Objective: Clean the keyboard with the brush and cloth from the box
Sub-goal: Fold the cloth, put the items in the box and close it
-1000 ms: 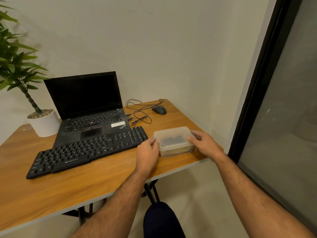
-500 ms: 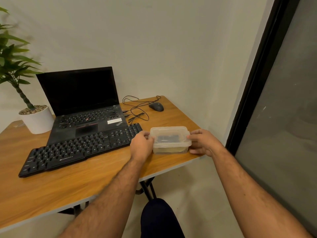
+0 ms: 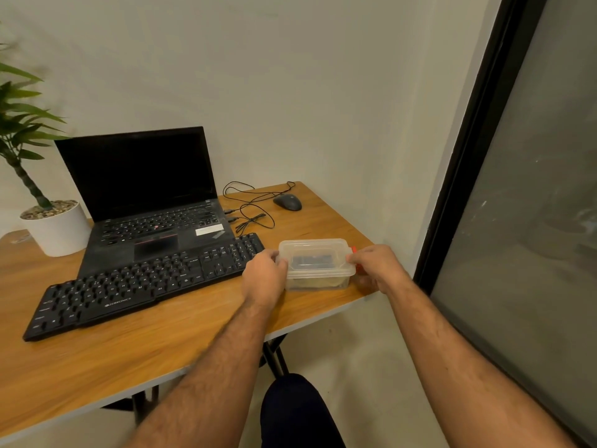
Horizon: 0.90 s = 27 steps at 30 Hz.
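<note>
- Head view: a clear lidded rectangular plastic box (image 3: 317, 264) sits near the right front corner of the wooden table (image 3: 135, 347), lid on, with a dark object dimly visible inside.
- Left hand (image 3: 264, 277) has its grip closed on the box's left end.
- Right hand (image 3: 376, 266) pinches the lid's right edge beside a small red tab (image 3: 353, 249).
- A long black keyboard (image 3: 142, 282) lies just left of the box, in front of an open black laptop (image 3: 148, 195).
</note>
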Each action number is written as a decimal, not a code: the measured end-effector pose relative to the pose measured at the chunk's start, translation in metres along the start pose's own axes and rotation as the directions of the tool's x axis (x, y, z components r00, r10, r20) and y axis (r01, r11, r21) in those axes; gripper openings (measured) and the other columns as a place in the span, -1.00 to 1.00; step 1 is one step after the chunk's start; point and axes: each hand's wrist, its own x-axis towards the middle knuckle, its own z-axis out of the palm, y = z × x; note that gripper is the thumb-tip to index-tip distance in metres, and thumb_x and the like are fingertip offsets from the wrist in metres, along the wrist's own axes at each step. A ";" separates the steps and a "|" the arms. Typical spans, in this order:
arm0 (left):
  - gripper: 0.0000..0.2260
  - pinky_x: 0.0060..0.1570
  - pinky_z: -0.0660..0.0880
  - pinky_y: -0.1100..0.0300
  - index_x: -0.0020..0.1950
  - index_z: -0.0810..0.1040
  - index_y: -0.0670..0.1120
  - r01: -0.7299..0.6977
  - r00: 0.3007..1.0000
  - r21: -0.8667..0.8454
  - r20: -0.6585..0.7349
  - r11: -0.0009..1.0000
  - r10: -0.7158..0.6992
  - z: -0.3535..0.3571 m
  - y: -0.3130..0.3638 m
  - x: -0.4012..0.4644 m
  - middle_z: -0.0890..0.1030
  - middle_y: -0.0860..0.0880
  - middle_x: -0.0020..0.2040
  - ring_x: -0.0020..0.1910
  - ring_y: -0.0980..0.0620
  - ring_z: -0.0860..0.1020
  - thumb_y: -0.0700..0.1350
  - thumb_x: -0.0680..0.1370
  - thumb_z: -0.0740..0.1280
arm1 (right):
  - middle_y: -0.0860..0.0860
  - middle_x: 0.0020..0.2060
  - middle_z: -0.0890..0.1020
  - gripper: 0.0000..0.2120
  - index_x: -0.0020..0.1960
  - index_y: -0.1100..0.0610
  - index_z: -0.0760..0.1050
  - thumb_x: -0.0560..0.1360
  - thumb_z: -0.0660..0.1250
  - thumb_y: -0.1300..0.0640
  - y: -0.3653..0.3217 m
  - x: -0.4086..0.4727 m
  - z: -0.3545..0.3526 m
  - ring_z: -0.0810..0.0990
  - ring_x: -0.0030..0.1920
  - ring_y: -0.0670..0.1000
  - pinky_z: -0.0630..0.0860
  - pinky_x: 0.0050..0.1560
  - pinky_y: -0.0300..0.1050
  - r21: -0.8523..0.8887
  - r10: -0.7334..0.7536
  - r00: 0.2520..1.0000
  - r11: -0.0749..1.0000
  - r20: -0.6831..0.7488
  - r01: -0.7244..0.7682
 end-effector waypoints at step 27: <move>-0.70 -0.07 0.66 -0.02 0.34 0.50 -0.04 0.239 0.968 -0.215 0.132 0.947 -0.214 -0.004 -0.001 0.003 0.58 0.06 -0.03 -0.13 -0.02 0.64 -0.02 0.62 0.31 | 0.06 0.37 0.48 -0.52 0.42 0.09 0.42 0.52 0.34 0.06 -0.044 -0.024 0.020 0.46 0.33 0.10 0.46 0.28 0.02 -0.723 -0.377 0.913 0.587 0.154 0.364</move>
